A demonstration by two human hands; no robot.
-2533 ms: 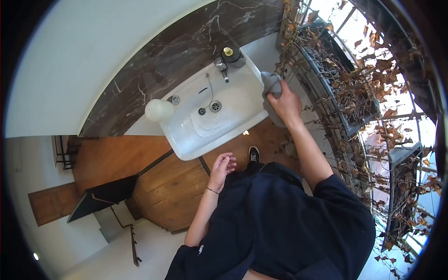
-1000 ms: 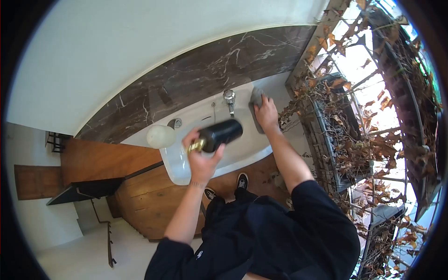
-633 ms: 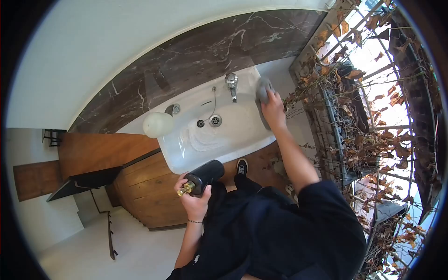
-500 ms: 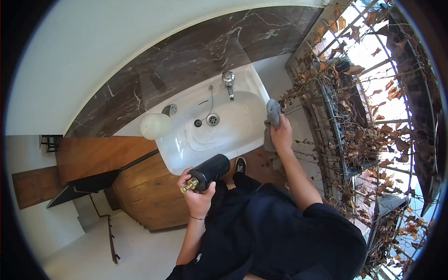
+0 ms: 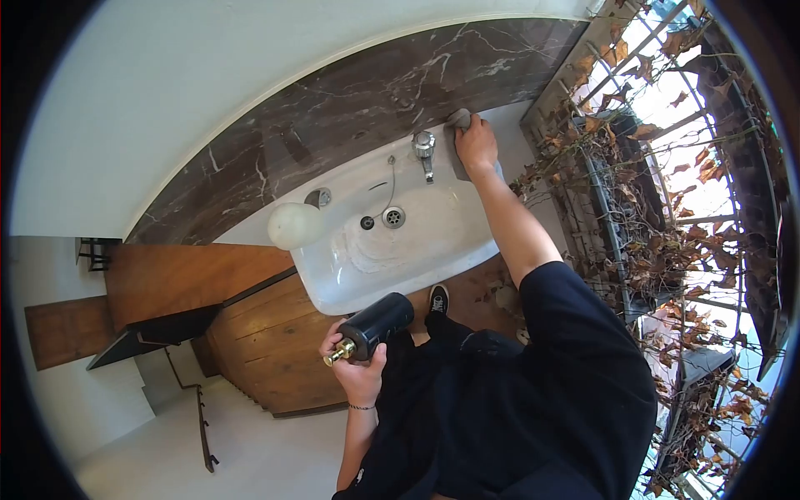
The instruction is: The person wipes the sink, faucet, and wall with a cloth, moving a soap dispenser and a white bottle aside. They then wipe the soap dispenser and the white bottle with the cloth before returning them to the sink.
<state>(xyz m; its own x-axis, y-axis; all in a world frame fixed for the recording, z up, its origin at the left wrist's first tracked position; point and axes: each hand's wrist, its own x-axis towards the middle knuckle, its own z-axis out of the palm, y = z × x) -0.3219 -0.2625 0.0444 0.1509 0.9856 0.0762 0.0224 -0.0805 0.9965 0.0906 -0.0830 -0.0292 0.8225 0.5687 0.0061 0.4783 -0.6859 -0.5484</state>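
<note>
My left hand (image 5: 360, 372) is wrapped round a black bottle with a gold pump top (image 5: 377, 323), held tilted in front of my body, below the sink's front edge. At the sink's back right corner, my right hand (image 5: 477, 148) presses a grey cloth (image 5: 457, 121) against the rim, close to the marble wall. Part of the cloth is hidden under the hand. The white sink (image 5: 446, 221) has foamy streaks in its basin near the drain (image 5: 393, 217). A chrome faucet (image 5: 424, 148) stands just left of the cloth.
A pale round globe (image 5: 295, 226) overlaps the sink's left edge. Dark marble panelling (image 5: 350, 96) runs behind the sink. Dry vines (image 5: 617, 217) cover a lattice on the right. Wooden flooring (image 5: 267, 354) and a handrail (image 5: 202, 425) lie to the lower left.
My right hand has moved with the cloth from the sink's right edge back to the corner beside the faucet. My left hand still holds the bottle in nearly the same place.
</note>
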